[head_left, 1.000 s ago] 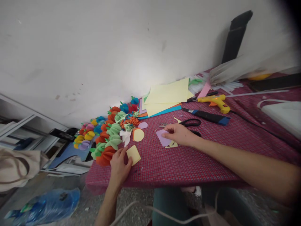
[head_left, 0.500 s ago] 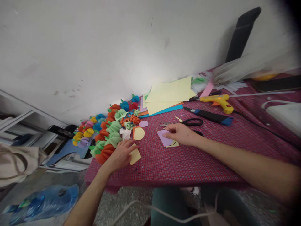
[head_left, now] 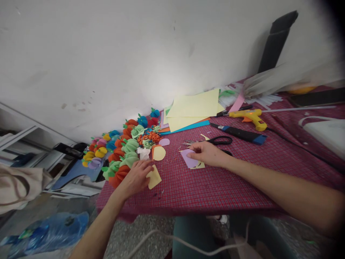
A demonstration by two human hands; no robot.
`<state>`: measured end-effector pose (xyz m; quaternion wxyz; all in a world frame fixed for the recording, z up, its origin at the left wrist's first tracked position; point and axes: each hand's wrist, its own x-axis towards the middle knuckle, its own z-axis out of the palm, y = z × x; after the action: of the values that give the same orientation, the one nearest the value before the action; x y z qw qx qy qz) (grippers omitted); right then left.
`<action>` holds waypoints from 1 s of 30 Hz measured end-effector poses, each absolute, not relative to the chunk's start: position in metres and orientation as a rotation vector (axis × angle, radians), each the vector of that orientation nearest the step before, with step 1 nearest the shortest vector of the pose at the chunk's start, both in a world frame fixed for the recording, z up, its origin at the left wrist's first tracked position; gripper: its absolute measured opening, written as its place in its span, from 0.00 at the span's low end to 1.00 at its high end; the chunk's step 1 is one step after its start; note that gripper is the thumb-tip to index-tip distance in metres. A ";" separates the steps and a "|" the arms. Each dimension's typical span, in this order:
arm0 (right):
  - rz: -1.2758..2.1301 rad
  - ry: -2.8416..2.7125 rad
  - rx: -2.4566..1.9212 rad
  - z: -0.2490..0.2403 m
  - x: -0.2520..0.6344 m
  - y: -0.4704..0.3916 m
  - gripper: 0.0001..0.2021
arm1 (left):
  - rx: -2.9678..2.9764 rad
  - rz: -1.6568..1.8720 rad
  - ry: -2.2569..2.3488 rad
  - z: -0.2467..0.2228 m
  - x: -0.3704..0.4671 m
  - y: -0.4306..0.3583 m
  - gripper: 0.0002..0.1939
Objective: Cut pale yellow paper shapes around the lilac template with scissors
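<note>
My right hand [head_left: 207,153] pinches a piece of purple paper [head_left: 187,160] over the middle of the table, with a yellow paper scrap [head_left: 201,165] partly beneath it. My left hand [head_left: 138,177] is open, fingers stretched out, by the front of the paper fruits. Its thumb side lies at the edge of a small yellow paper piece [head_left: 155,177]; whether they touch I cannot tell. Beyond it lie a rounded yellow cutout [head_left: 159,153] and a purple cutout [head_left: 164,142]. Black-handled scissors [head_left: 221,140] rest just behind my right hand, one handle loop partly hidden.
Folded paper fruits [head_left: 130,145] crowd the table's left side. Paper sheets [head_left: 194,106] are stacked against the wall. To the right lie a blue and black cutter knife [head_left: 239,133] and a yellow glue gun [head_left: 250,118] with its cord. A checked cloth [head_left: 210,194] covers the table.
My left hand has shifted slightly left, uncovering more of the small yellow piece. My right hand and the purple paper have stayed almost in place.
</note>
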<state>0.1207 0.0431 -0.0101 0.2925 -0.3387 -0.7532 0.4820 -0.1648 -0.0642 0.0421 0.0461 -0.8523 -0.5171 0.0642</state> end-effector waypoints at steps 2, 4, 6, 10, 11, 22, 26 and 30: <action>1.284 -2.004 -0.904 -0.009 0.121 0.043 0.09 | -2.604 0.158 -1.583 0.042 -0.167 -0.065 0.13; 1.278 -1.997 -0.905 -0.009 0.121 0.043 0.09 | -2.632 0.157 -1.575 0.044 -0.170 -0.065 0.10; 1.274 -1.993 -0.906 -0.008 0.122 0.044 0.09 | -2.667 0.159 -1.571 0.050 -0.174 -0.066 0.09; 1.273 -1.983 -0.918 -0.006 0.123 0.045 0.08 | -2.734 0.054 -1.648 0.080 -0.185 -0.072 0.11; 1.287 -1.971 -0.912 -0.006 0.123 0.045 0.08 | -2.770 0.042 -1.690 0.089 -0.189 -0.075 0.11; 1.622 -1.572 -0.706 0.019 0.135 0.047 0.11 | -1.934 -1.857 -2.626 0.060 -0.099 -0.047 0.15; 1.581 -1.660 -0.639 0.029 0.144 0.051 0.11 | -1.926 -2.055 -2.410 0.046 -0.050 -0.015 0.13; 1.194 -1.874 -0.647 0.033 0.146 0.052 0.08 | -1.962 -2.228 -2.303 0.040 -0.026 0.009 0.13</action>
<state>0.1456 0.0517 0.0330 0.4021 -0.2561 -0.7413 0.4723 -0.0265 0.0087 0.0404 -0.3029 -0.4976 -0.5842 -0.5651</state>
